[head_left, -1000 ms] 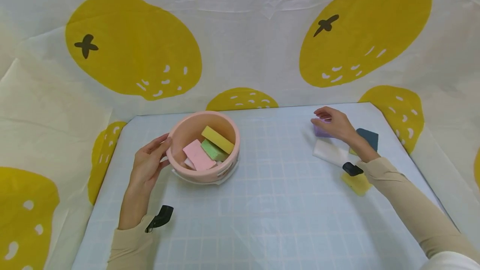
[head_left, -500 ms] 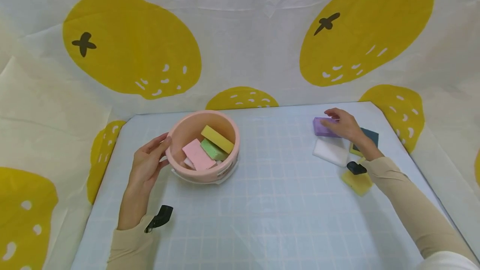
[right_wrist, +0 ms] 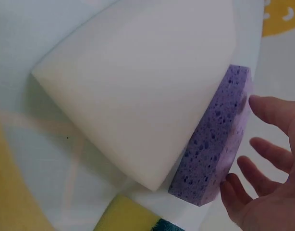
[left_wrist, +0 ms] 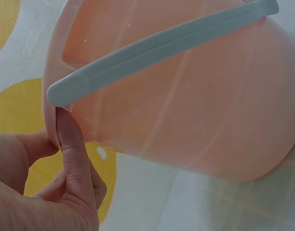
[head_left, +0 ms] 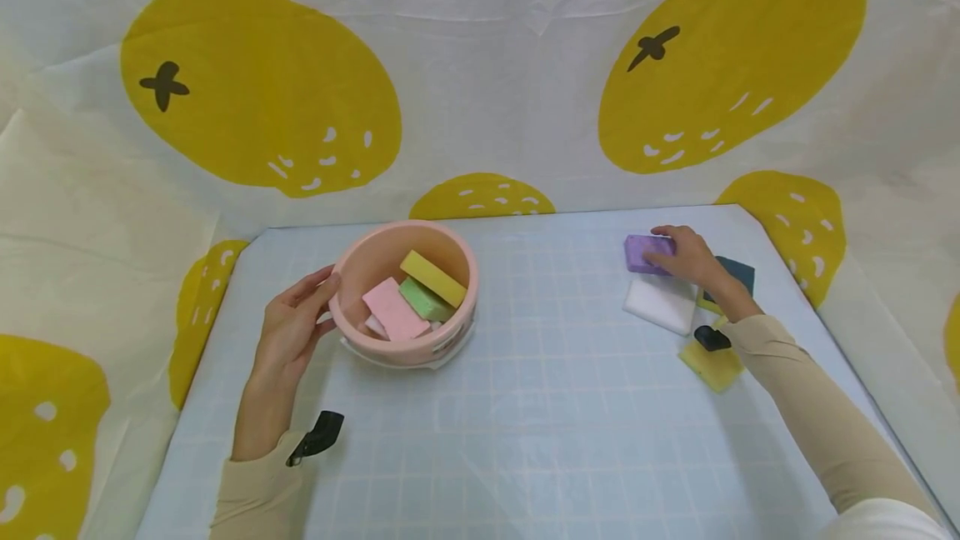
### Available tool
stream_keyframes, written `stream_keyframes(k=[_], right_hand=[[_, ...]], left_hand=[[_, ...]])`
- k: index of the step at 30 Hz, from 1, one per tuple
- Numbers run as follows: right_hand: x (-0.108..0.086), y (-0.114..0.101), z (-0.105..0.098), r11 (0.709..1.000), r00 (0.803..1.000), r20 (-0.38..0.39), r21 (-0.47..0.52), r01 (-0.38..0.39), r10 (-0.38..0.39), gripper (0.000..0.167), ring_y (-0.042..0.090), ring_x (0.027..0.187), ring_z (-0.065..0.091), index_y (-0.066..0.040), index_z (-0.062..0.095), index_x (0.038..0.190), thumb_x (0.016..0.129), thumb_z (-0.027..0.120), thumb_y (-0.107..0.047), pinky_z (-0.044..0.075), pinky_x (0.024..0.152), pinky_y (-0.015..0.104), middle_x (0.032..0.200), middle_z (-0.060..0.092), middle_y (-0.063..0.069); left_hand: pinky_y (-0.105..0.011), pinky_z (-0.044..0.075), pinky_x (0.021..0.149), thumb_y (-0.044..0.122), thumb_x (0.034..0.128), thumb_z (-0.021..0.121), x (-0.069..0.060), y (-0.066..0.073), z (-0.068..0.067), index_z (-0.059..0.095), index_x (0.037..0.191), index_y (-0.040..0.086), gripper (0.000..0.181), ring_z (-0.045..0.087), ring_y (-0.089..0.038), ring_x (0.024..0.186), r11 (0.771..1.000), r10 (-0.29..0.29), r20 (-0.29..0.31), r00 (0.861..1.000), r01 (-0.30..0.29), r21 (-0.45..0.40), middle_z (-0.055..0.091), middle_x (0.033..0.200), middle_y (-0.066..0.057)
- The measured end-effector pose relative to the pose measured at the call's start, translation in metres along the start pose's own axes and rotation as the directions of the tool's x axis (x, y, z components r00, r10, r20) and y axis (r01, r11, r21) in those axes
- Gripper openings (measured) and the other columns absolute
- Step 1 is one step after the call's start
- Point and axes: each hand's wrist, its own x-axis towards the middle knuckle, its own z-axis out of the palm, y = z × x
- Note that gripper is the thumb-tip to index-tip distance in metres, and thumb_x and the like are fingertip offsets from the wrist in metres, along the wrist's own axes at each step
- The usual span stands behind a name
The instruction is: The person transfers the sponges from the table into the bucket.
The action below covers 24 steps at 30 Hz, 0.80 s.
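Note:
A pink bucket [head_left: 375, 261] stands on the table at left centre; pink [head_left: 395, 311], green [head_left: 424, 300] and yellow [head_left: 435, 277] sponges lie inside it. My left hand [head_left: 285, 332] pinches its rim between thumb and fingers, seen closely in the left wrist view below the grey handle [left_wrist: 162, 55]. At the right, my right hand [head_left: 693, 258] is over a purple sponge [head_left: 641, 253], its fingers loosely spread. In the right wrist view the fingertips [right_wrist: 260, 103] are at the face of the purple sponge [right_wrist: 210, 139]; firm contact is unclear.
A white sponge block [head_left: 660, 304] lies just in front of the purple one. Beside the right forearm are a yellow sponge with a dark green top [head_left: 738, 275] and a flat yellow sponge [head_left: 708, 367]. A patterned cloth wall [head_left: 502, 123] rises behind the table.
My right hand has shifted slightly right and come down toward the purple sponge, which shows more fully. The left hand keeps its hold on the bucket.

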Motion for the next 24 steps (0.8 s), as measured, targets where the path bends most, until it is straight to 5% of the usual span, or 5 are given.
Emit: stream_keyframes(k=[15,24], right_hand=[[0.004,0.004,-0.004,0.993,0.998,0.064,-0.119,0.022,-0.015,0.061,0.058,0.123,0.033,0.012,0.044,0.143,0.102,0.066,-0.027,0.033,0.103,0.073,0.139,0.039,0.042],[-0.001,0.001,-0.014,1.0,0.999,0.053,-0.012,0.006,-0.005,0.062,0.051,0.119,0.048,0.01,0.044,0.131,0.096,0.075,-0.031,0.038,0.106,0.066,0.131,0.051,0.037]], left_hand=[[-0.021,0.058,0.078,0.046,0.0868,0.079,-0.001,0.001,0.001,0.06,0.146,0.021,0.067,0.059,-0.015,0.109,1.0,0.01,0.009,1.0,-0.01,-0.015,0.056,0.143,-0.002],[-0.021,0.058,0.079,0.047,0.0855,0.079,-0.002,0.0,0.001,0.059,0.146,0.022,0.069,0.059,-0.015,0.11,1.0,0.007,0.008,1.0,-0.007,-0.015,0.055,0.144,-0.002]])
